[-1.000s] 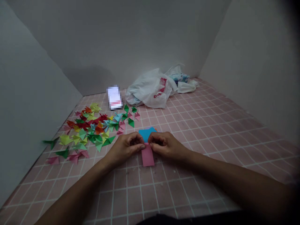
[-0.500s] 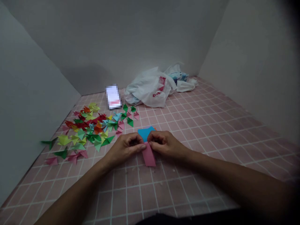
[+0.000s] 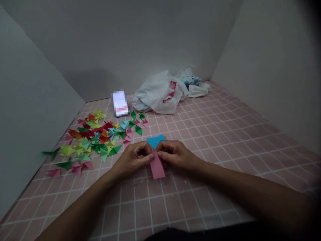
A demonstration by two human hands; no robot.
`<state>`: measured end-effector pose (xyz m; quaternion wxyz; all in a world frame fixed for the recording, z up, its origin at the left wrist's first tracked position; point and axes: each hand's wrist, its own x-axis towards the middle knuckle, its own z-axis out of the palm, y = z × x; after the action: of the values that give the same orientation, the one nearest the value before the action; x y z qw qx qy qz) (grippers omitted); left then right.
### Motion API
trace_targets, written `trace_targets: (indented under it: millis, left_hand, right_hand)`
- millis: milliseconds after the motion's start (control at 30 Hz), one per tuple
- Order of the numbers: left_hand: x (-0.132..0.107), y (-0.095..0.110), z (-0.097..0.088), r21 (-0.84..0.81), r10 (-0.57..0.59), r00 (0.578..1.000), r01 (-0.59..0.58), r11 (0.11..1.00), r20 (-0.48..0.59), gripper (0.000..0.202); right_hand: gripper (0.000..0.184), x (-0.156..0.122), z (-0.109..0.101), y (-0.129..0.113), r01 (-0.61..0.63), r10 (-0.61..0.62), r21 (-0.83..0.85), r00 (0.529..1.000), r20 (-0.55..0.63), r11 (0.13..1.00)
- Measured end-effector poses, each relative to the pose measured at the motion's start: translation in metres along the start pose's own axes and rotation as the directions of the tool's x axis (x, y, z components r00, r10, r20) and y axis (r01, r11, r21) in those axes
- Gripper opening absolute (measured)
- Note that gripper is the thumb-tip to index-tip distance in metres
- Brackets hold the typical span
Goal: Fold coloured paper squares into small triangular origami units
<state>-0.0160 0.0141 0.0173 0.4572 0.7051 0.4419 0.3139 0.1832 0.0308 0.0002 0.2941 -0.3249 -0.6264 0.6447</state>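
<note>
Left hand [image 3: 135, 156] and right hand [image 3: 177, 154] close in at the top of the pink paper [image 3: 157, 168], thumb and fingers pinching from both sides!

And look at that strip: half a second ago its lower end leaned over to the right, and now it has swung back a little to the left, the hands hardly shifting at all. So the grip holds, and the work, as I judge it, stays right at that upper end, where the fingertips hide whatever crease is there. Pink paper in the middle, hanging toward the wearer, just in front of the blue paper [image 3: 154, 141] lying on the pink checked surface [image 3: 220, 140]. Over to the left, a colourful spread of folded paper shapes [image 3: 99, 147], with the lit phone [image 3: 120, 103] behind, near the white plastic bag [image 3: 157, 97].
</note>
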Motion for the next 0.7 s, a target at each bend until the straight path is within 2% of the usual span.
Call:
trace_targets:
  millis: [133, 367, 700]
  left_hand:
    - [-0.0004, -0.0011, -0.0009, -0.005, 0.010, 1.000, -0.010, 1.000, -0.005, 0.018]
    - [-0.0018, -0.0008, -0.0007, 0.001, -0.002, 0.997, 0.002, 1.000, 0.074, 0.025]
    - [-0.0011, -0.0017, 0.0047, -0.067, -0.053, 0.999, 0.053, 0.996, 0.011, 0.023]
  right_hand:
    - [0.010, 0.0020, -0.0016, -0.0016, -0.045, 0.045, 0.034, 0.999, 0.003, 0.998]
    - [0.011, 0.0019, -0.0013, -0.0004, 0.026, -0.029, -0.049, 0.998, -0.059, 0.998]
    - [0.012, 0.0026, -0.0014, 0.0014, 0.030, -0.034, -0.073, 0.998, -0.050, 0.997]
